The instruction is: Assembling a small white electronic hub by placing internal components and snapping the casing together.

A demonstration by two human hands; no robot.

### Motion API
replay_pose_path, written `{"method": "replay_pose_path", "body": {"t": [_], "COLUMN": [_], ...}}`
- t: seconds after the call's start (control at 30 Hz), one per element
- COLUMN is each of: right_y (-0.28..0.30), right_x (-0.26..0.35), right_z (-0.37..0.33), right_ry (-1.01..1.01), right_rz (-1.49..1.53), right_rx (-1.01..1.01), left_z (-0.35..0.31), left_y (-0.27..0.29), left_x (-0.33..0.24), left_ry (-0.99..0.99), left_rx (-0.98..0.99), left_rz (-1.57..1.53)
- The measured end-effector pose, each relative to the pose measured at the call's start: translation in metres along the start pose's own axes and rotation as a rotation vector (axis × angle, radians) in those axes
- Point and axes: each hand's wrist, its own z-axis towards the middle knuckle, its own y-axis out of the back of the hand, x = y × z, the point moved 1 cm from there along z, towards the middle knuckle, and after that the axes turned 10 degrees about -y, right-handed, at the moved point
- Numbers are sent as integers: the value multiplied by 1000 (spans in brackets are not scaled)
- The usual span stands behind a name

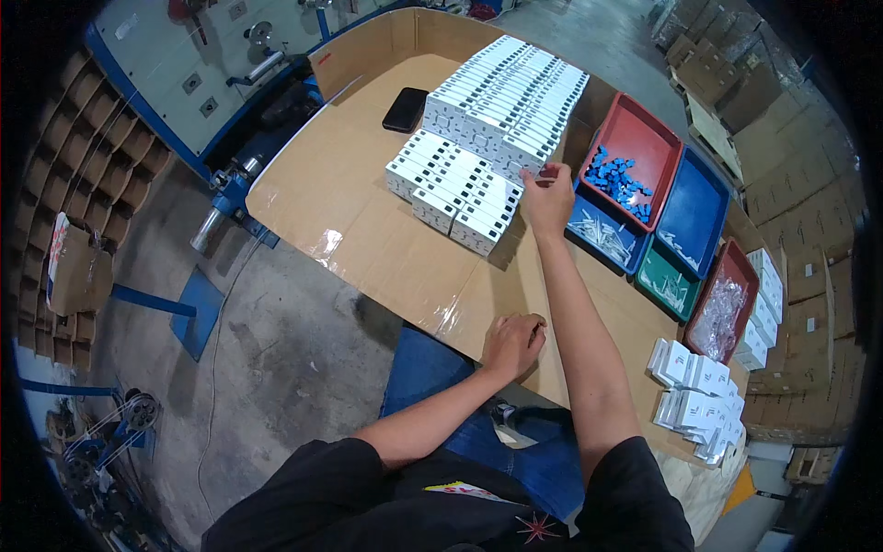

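Long rows of slim white boxes (510,101) with dark marks stand packed together on the cardboard-covered table (368,221). A lower group of the same white boxes (455,189) adjoins their near side. At the right end of these rows, my right hand (549,201) is closed, with its thumb tip against the white boxes. Whether it grips one is hidden. My left hand (515,345) rests by the near table edge with its fingers curled in. What it holds, if anything, does not show.
A black phone (405,109) lies left of the boxes. Right of my arm, a red tray (658,138) holds blue pieces, beside blue trays (704,198), a green tray (658,285) and a dark red tray (736,262) of clear plastic. White packets (704,396) are piled nearer me.
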Motion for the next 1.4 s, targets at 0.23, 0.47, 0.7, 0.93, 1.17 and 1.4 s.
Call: {"method": "replay_pose_path", "body": {"t": [0.23, 0.47, 0.7, 0.93, 1.17, 1.4], "right_y": [27, 106, 182, 265, 327, 335], "right_x": [-18, -77, -127, -144, -186, -223], "right_z": [-12, -71, -160, -179, -165, -168], "right_ry": [10, -87, -277, -245, -169, -336], "right_rz": [84, 274, 291, 107, -498, -571], "right_rx": [-5, 250, 104, -147, -571, -563], "left_z": [-4, -2, 1, -4, -5, -3], "left_y": [5, -25, -22, -22, -23, -25], "left_x": [-2, 18, 23, 17, 19, 22], "left_ry": [-26, -74, -44, -58, -43, -95], "left_rx": [-54, -46, -21, 26, 40, 41], "left_rz": [-26, -8, -40, 7, -21, 35]}}
